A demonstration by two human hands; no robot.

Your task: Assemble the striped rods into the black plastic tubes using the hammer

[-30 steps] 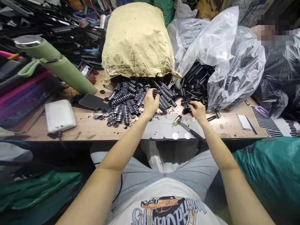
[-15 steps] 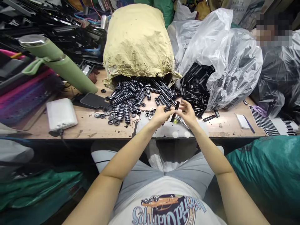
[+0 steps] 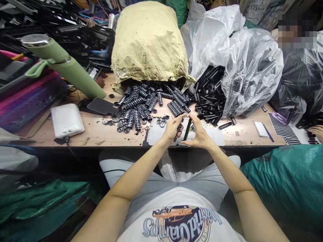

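My left hand is closed round a short stack of black-and-silver discs, partly hidden by the fingers. My right hand grips a slim black plastic bar, the fingers at its far end and the thumb near its lower end. Both hands' fingertips nearly meet at the bar's top. Beyond them lie many stacked disc rolls, spilling from a yellow sack. Loose discs are scattered left of my hands. A heap of black plastic bars comes out of a clear plastic bag.
A pale mat lies under my hands. On the left are a green flask, a white box with a cable and a black paddle-like piece. Another person's hand shows at the right edge, near a sheet of black pieces.
My hands have come slightly nearer. My right thumb and fingers have spread along the black bar. Another person's hand has appeared at the right edge.
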